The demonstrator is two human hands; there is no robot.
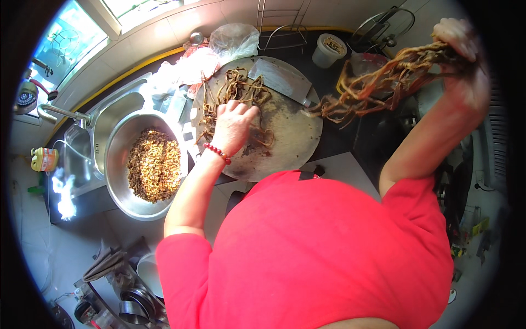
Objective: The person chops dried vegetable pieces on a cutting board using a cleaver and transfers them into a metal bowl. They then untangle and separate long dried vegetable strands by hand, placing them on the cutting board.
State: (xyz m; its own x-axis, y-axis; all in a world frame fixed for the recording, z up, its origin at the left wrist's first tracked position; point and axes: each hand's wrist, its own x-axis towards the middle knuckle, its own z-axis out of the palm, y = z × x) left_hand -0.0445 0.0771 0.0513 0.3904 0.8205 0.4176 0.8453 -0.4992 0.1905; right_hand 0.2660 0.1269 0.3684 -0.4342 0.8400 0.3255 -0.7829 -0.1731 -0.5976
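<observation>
My right hand (pixel 457 43) is raised at the upper right, gripping a long bundle of brown, stringy strips (pixel 382 84), probably dried or pickled vegetable. The loose ends hang left towards the edge of a round chopping board (pixel 294 142). On that board, my left hand (pixel 234 125) curls its fingers over a pile of similar strips (pixel 236 84); its fingertips are hidden. A cleaver (pixel 281 82) lies flat at the board's far right, its wide blade beside the pile. Left of the board, a steel basin (pixel 135 205) holds finely chopped brown pieces (pixel 154 166).
A steel sink (pixel 119 109) with a faucet (pixel 65 111) is behind the basin. Plastic bags (pixel 234 41) sit beyond the board. A lidded white tub (pixel 328 51) and a wire rack (pixel 283 37) stand at the back. Pots (pixel 133 310) are low at left.
</observation>
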